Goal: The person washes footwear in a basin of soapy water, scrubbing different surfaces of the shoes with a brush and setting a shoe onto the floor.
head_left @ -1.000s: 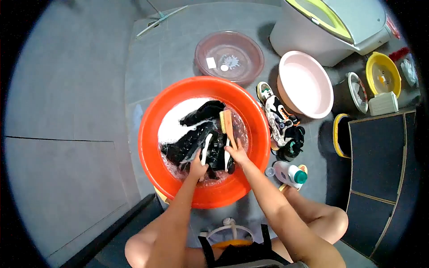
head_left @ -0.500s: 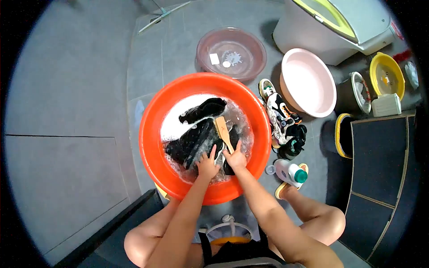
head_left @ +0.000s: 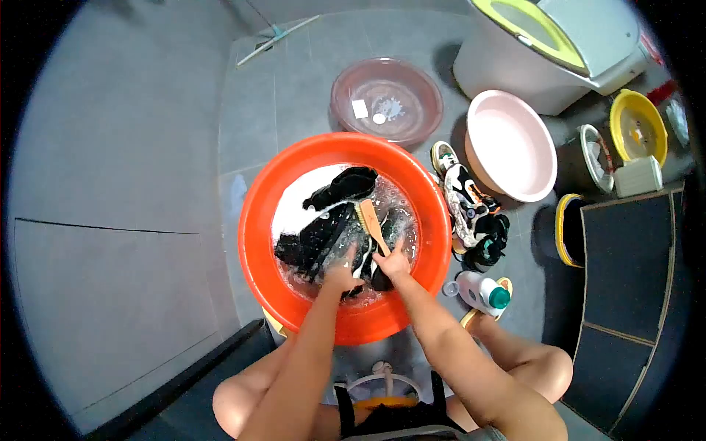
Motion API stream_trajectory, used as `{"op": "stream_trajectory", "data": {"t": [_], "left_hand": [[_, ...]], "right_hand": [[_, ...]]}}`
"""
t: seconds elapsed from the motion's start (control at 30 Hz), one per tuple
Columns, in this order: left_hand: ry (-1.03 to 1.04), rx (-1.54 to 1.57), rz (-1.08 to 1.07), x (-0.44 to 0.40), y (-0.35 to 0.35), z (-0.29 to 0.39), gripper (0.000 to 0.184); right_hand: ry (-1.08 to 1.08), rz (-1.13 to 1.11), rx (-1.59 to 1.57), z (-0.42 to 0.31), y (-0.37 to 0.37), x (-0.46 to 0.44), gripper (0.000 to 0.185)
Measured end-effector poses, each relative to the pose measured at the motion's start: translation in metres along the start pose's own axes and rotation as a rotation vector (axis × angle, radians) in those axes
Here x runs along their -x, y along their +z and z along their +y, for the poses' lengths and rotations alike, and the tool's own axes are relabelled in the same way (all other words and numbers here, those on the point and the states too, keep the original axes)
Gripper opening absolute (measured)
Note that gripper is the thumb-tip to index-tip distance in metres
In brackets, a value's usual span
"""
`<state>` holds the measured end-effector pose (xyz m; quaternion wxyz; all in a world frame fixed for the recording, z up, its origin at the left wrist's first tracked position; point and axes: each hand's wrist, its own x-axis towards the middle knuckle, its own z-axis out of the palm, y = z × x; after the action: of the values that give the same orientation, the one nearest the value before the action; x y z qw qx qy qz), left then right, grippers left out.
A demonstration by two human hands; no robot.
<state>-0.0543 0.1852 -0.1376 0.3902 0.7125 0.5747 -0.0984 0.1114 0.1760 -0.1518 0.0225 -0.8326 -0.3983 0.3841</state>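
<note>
A large orange basin [head_left: 252,235] holds soapy water and several soaked black items [head_left: 316,239], some with white edging; the foam hides parts of their shape. My right hand [head_left: 394,263] grips the handle end of a wooden scrub brush [head_left: 371,223], thumb on one side and fingers on the other. The brush head slants up and left over the black items. To its left, my left hand [head_left: 343,275] dips into the suds with fingers stretched out, touching a black item with a white edge. Foam and water partly cover those fingers.
Beyond stand a brownish see-through basin [head_left: 338,110] and a pink basin [head_left: 547,158]. Sneakers [head_left: 471,209] and a white bottle with a green cap [head_left: 482,292] lie right of the orange basin. Farther right are buckets [head_left: 566,228] and a dark cabinet [head_left: 625,272].
My left hand has sunk lower into the suds. My right hand keeps hold of the scrub brush, nearly in place. The whole view has shifted slightly.
</note>
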Motion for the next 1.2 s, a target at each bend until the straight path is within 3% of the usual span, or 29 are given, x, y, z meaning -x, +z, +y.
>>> {"op": "stream_trajectory", "data": {"t": [0.03,0.07,0.13,0.23,0.43,0.57,0.6,0.7,1.0,1.1,1.2], "left_hand": [[-0.053,-0.028,-0.010,0.003,-0.010,0.002,0.111],[-0.169,0.158,-0.124,0.002,-0.010,0.000,0.109],[-0.124,0.206,0.067,0.019,-0.003,0.005,0.106],[-0.115,0.279,0.256,0.057,0.000,0.026,0.104],[-0.193,0.208,0.749,0.110,-0.018,0.075,0.102],[-0.186,0.093,0.806,0.143,-0.048,0.089,0.101],[-0.166,0.046,0.816,0.149,-0.053,0.087,0.101],[-0.129,-0.050,0.822,0.164,-0.065,0.083,0.098],[-0.143,-0.090,0.824,0.176,-0.060,0.075,0.096],[-0.139,0.161,0.731,0.163,-0.053,0.073,0.093],[-0.138,0.650,0.647,0.133,-0.043,0.062,0.079]], "right_hand": [[0.041,0.029,-0.008,-0.001,-0.003,0.001,0.110],[0.065,0.027,-0.079,0.001,-0.006,0.003,0.109],[0.092,0.061,-0.240,-0.004,-0.024,0.023,0.103],[-0.102,0.353,-0.335,-0.003,-0.025,0.045,0.097],[-0.378,0.579,-0.335,-0.016,-0.060,0.097,0.094],[-0.367,0.591,-0.295,-0.034,-0.085,0.144,0.095],[-0.289,0.435,-0.283,-0.042,-0.103,0.166,0.098],[-0.352,0.559,-0.210,-0.043,-0.099,0.179,0.099],[-0.287,0.506,-0.237,-0.042,-0.084,0.188,0.099],[-0.213,0.471,-0.431,-0.035,-0.075,0.169,0.093],[-0.130,0.475,-0.674,-0.020,-0.069,0.139,0.078]]}}
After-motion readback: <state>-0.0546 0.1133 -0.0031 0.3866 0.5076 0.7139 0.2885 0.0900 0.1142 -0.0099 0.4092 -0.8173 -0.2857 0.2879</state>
